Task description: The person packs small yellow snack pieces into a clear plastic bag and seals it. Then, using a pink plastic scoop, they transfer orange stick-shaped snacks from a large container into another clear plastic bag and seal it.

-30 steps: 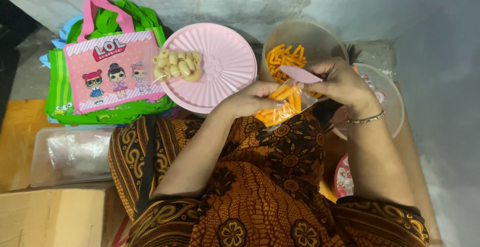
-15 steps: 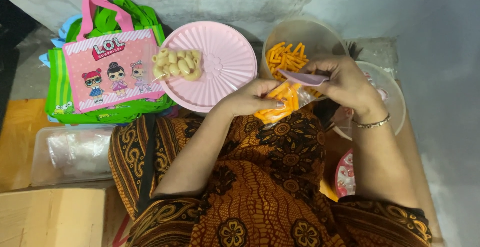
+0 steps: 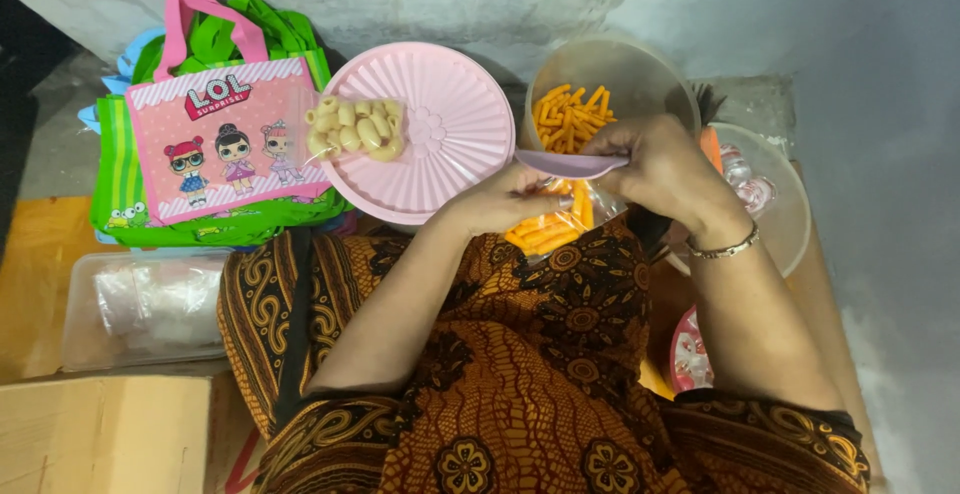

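Head cam, L to R as I see it. Far left btm: cardboard box [image 3: 95,434], above it a clear plastic tub [image 3: 140,309] w/ something whitish inside, can't tell what. Above that a pink gift bag [image 3: 225,144] w/ cartoon dolls, lying on a green bag [image 3: 120,189].

Next: round pink ribbed lid [image 3: 440,139], a small clear packet of pale macaroni-type snacks [image 3: 355,129] resting on its left part.

Centre: left hand [image 3: 505,204] curled, fingers pinched on the mouth of a clear plastic bag of orange sticks [image 3: 555,224]. Bag sits on the lap, just below the scoop, touching both hands. Grip looks closed on the bag edge; how tight I can't tell, fingertips partly hidden.

Right hand [image 3: 660,169] closed around the handle of a pale pink scoop [image 3: 570,164], scoop held roughly level, bowl end pointing left over the bag opening, right by the left hand. Bracelet [image 3: 725,249] on that wrist.

Behind the hands: clear round container [image 3: 610,84] w/ loose orange snack sticks [image 3: 570,114] inside, standing just right of the pink lid.

Further right: clear lid or dish [image 3: 775,204], partly hidden by the right forearm, w/ small wrapped items on it. Btm right near the knee: pinkish packet [image 3: 690,354], contents unclear.
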